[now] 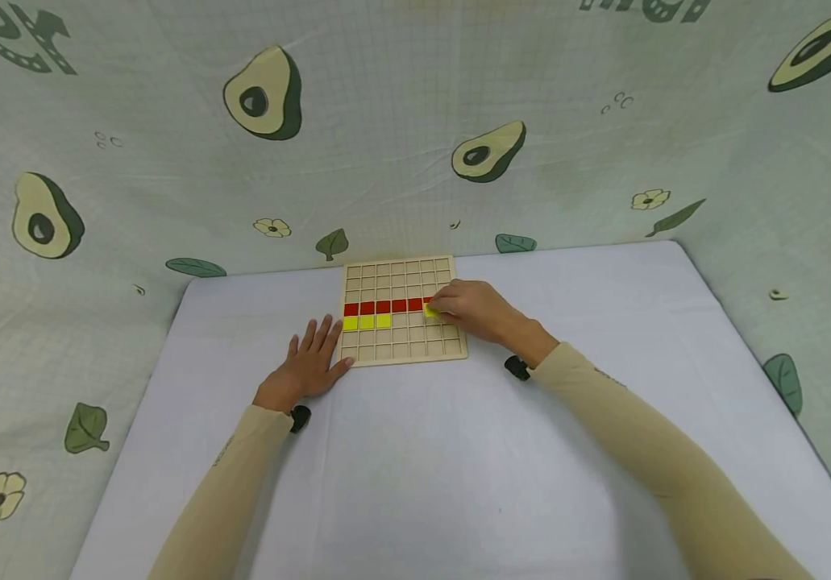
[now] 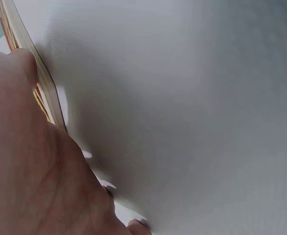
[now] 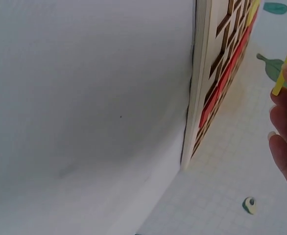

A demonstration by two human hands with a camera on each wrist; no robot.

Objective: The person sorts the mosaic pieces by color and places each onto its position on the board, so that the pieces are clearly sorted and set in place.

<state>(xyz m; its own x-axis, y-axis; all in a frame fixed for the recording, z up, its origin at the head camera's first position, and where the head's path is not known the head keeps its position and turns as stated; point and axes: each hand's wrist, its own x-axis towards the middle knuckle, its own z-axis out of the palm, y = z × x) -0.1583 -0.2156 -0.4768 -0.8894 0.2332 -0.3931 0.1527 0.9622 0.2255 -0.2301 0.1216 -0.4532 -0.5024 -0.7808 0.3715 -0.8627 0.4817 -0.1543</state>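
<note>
A wooden grid board (image 1: 404,351) lies on the white table, a row of red tiles (image 1: 383,307) across its middle. Just below that row, three yellow tiles (image 1: 367,322) fill cells at the left. My right hand (image 1: 484,312) pinches another yellow tile (image 3: 283,73) between thumb and forefinger, over the board's right part; in the right wrist view it is held on edge, apart from the board. My left hand (image 1: 306,366) rests with fingers spread at the board's left edge, its thumb at the near left corner. The right hand covers the end of the red row.
The white tabletop (image 1: 400,475) extends on all near sides of the board. Behind it hangs a pale cloth (image 1: 386,105) printed with avocados and leaves, close to the board's far edge. A black wrist camera (image 1: 517,368) sits under the right wrist, another (image 1: 301,418) under the left.
</note>
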